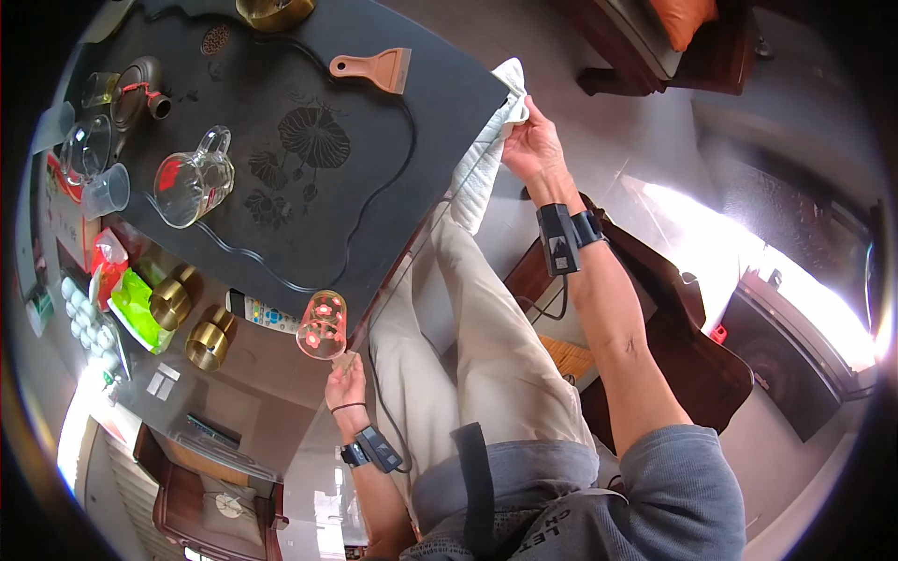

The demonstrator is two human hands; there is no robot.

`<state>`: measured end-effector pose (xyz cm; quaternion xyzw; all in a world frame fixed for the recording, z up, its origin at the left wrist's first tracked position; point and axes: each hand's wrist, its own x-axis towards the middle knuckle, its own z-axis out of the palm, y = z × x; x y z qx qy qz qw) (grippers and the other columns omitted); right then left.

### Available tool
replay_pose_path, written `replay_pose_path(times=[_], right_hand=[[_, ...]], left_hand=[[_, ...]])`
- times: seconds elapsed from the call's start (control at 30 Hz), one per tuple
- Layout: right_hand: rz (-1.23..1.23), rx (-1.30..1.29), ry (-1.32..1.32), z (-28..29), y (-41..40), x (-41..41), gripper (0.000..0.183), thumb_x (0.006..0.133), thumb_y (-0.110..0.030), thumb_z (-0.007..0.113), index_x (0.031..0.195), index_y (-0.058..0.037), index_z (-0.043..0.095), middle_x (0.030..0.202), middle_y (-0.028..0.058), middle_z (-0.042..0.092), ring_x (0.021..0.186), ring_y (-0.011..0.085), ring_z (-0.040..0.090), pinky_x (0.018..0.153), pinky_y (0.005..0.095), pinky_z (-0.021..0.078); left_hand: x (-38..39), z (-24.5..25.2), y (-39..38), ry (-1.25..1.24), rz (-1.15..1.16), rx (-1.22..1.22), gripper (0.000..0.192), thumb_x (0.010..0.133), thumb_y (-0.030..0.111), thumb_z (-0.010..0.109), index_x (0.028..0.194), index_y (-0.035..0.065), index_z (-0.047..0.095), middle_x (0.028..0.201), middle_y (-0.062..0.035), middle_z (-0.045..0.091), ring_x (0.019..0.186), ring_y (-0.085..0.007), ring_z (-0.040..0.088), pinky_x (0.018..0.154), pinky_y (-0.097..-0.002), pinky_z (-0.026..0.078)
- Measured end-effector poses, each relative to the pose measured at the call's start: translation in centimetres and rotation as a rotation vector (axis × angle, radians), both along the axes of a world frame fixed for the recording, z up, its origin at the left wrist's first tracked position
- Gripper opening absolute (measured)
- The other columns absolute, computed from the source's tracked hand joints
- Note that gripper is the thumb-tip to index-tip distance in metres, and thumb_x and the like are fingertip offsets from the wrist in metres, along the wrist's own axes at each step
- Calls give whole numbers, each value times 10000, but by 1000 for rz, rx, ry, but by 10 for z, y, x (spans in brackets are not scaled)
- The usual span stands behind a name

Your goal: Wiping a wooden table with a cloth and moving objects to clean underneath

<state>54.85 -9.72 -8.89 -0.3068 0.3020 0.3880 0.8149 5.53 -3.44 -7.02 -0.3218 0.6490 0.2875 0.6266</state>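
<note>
My right hand (534,144), at the upper right, pinches a white quilted cloth (480,172) that hangs along the edge of a dark tea tray table (428,105). Low at the near corner, my left hand (345,386) has its fingers closed around a small tan piece, too small to name surely. Just above it stands a clear drinking glass with pink flowers (323,326). A glass mug with a handle (193,184) is on the tray, left of a carved lotus pattern. An orange-brown scraper (372,69) lies near the tray's far side.
A dark clay teapot (135,91), a glass pitcher (88,147) and a plastic cup (106,191) stand at the left. A remote control (263,314), brass cups (207,345), a green packet (137,308) and a brass bowl (273,10) are also around. A wooden chair (652,336) is on the right.
</note>
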Motion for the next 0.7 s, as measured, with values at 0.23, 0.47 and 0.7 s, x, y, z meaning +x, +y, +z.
replay_pose_path(times=[0.23,0.47,0.7], right_hand=[[253,-332,-508,23,8,36,228,853,-207,551,997,-31,562,883,51,619,821,136,589,769,306,467],[746,-471,-512,19,1,70,236,844,-217,582,1000,-41,565,874,7,603,777,96,573,738,280,476],[1046,-513,-620,13,19,73,278,881,-262,520,975,-3,560,870,52,577,776,124,537,714,284,462]], left_hand=[[1,0,-2,-20,34,33,327,821,-18,358,1137,-38,440,1148,-180,509,1098,-308,471,994,-447,334],[2,-9,3,42,117,-67,344,845,12,336,1161,31,471,1198,-129,503,1168,-293,423,1020,-479,277],[10,-3,-6,86,-40,74,348,805,-9,367,1146,-69,398,1143,-198,489,1095,-314,466,971,-453,359]])
